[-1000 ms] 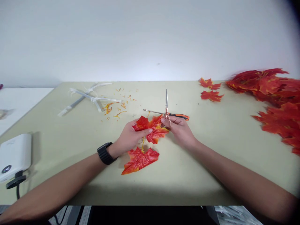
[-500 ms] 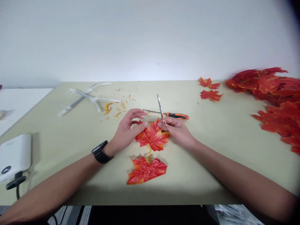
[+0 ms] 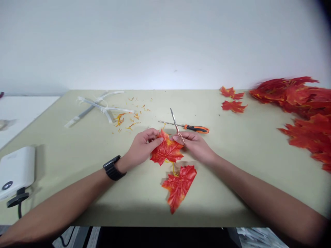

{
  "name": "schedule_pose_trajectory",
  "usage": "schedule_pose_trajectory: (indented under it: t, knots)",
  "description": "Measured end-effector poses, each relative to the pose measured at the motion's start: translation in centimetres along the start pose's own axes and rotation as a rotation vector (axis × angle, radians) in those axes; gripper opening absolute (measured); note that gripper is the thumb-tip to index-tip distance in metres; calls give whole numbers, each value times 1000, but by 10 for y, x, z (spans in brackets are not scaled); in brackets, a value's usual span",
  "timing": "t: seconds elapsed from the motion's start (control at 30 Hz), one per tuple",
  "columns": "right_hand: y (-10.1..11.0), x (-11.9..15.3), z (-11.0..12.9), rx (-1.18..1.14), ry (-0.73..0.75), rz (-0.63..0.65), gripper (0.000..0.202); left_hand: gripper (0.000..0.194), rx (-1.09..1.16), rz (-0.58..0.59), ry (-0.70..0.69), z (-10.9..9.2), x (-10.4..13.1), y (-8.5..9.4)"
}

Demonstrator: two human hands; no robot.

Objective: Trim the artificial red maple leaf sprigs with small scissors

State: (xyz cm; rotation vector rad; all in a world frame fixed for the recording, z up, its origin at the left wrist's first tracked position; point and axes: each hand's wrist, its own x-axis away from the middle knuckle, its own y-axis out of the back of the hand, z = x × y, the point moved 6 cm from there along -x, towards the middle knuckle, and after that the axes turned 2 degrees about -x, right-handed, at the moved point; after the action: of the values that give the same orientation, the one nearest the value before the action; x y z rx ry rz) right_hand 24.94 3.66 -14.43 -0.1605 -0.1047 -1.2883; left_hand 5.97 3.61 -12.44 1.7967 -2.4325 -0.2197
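While the screwdriver (image 3: 196, 128) lies where it lay a second ago on the desk (image 3: 209, 203), I work on a red maple leaf (image 3: 167, 150) just nearer to me than its shaft. My left hand (image 3: 141, 148), to the left of the screwdriver and nearer to me, pinches the leaf's left edge between thumb and fingers; half a second earlier those fingers were spread beside it. My right hand (image 3: 196, 146), just on my side of the screwdriver's handle, is closed on a pair of scissors (image 3: 176, 126), and whether its fingertips also grip the leaf's right edge I cannot tell. The scissors, pointing straight away from me a second ago, now lean left, their blades crossing the screwdriver's shaft in view.

A second leaf (image 3: 179, 186) trails toward me from the held one on a yellow stem (image 3: 173, 167); since the earlier frames it has swung rightward and turned, its long point now facing me, on the near side of the screwdriver.

Yellow scraps (image 3: 119, 119) and clear plastic strips (image 3: 94, 104) lie left of the screwdriver, a linked leaf pair (image 3: 234, 106) and a heap of leaves (image 3: 292, 94) to its right, all unchanged.
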Motion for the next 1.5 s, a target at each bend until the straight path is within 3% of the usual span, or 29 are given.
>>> schedule_pose_trajectory:
  t: [0.13, 0.67, 1.23, 1.5]
  knots:
    - [-1, 1, -2, -1, -47, -3, 33, 22, 119, -18, 4, 0, 0, 1]
    - [6, -3, 1, -11, -21, -66, 50, 21, 133, -124, 20, 0, 2, 7]
    - [9, -6, -7, -91, -2, -84, 38, 29, 54, -179, -37, -1, 1, 9]
    - [8, -5, -4, -113, 13, -87, 37, 31, 198, -142, 0, -1, 2, 5]
